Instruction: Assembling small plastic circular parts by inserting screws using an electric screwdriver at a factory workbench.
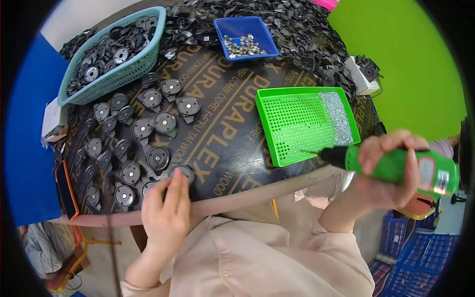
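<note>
My right hand [388, 166] is wrapped around a green electric screwdriver [428, 173]. Its dark nose points left, and the thin bit reaches over the near edge of a green perforated tray [262, 119]. Small silvery screws [337, 119] lie massed at the tray's right end, with more scattered across its holes. At the table's near edge, my left hand [167, 210] has its fingers stretched out, the fingertips at a round black part [184, 174] with a metal centre. Similar round parts [165, 122] stand in loose rows beyond and to the left of that hand.
A teal basket [111, 79] full of round black parts stands at the far left. Small metal pieces lie in a blue tray [269, 34]. Black pieces [297, 24] cover the table's far side. An orange-edged phone [66, 190] lies left; a white box [363, 79] stands right.
</note>
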{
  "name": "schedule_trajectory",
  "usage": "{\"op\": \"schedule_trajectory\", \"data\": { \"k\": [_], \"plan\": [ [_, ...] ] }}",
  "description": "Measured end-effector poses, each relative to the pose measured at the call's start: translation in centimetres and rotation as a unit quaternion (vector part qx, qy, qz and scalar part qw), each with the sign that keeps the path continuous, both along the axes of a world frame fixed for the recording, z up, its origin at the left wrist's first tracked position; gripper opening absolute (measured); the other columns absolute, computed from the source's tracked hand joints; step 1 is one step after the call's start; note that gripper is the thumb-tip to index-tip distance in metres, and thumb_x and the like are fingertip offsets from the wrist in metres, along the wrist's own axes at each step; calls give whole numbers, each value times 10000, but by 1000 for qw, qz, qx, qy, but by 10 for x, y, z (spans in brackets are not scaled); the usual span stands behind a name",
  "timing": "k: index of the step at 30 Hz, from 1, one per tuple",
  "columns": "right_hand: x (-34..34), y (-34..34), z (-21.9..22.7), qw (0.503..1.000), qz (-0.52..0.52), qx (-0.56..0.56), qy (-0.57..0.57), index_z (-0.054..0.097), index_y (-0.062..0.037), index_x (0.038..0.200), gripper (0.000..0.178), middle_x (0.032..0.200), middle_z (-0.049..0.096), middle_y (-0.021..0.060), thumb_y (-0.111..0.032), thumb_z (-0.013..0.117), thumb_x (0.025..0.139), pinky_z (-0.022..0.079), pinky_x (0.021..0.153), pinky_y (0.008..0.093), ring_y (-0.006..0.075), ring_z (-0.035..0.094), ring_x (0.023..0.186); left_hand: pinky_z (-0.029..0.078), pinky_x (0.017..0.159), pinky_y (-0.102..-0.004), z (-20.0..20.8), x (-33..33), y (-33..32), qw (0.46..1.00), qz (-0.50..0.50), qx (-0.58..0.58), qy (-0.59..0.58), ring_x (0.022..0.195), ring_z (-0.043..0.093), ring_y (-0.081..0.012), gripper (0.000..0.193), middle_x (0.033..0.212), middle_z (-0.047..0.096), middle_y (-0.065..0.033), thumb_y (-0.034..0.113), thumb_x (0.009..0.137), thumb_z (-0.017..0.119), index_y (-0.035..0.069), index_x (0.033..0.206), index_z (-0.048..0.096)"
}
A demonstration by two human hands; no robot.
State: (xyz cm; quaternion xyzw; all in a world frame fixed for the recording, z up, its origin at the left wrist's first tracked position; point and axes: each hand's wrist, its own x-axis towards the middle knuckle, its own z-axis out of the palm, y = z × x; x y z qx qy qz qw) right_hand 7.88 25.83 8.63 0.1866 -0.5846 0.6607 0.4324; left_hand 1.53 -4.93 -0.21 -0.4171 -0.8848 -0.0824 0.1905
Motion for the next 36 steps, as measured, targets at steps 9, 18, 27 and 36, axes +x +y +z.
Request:
{"op": "schedule_trajectory", "data": {
  "k": [9,18,27,36],
  "plan": [
    [-36,-3,-21,994,-70,-21,-81,477,42,954,134,773,619,207,-57,512,872,443,458,302,188,542,440,568,758,-338,-11,13,43,957,-235,138,-102,948,651,-297,325,1171,638,-187,-53,663,639,-29,985,683],
    [-37,-2,-27,990,-65,28,-121,474,47,1012,177,815,575,252,-82,437,898,473,441,323,213,515,442,558,842,-369,-15,19,57,926,-183,201,-263,1058,641,-355,291,1252,582,-242,14,716,774,-9,971,635],
    [-14,-10,-2,999,-28,-16,-25,434,58,1038,235,872,590,311,-146,404,925,519,490,376,244,573,494,571,798,-337,-41,23,64,936,-180,253,-166,1022,662,-348,451,1203,612,-244,41,646,828,-7,1062,661],
    [8,-54,-8,983,107,95,-117,364,-14,1072,243,942,574,246,-123,505,908,509,450,349,252,574,489,567,689,-250,-43,21,64,951,-152,244,-111,940,698,-237,226,1139,658,-176,136,809,721,33,1006,682]
  ]
}}
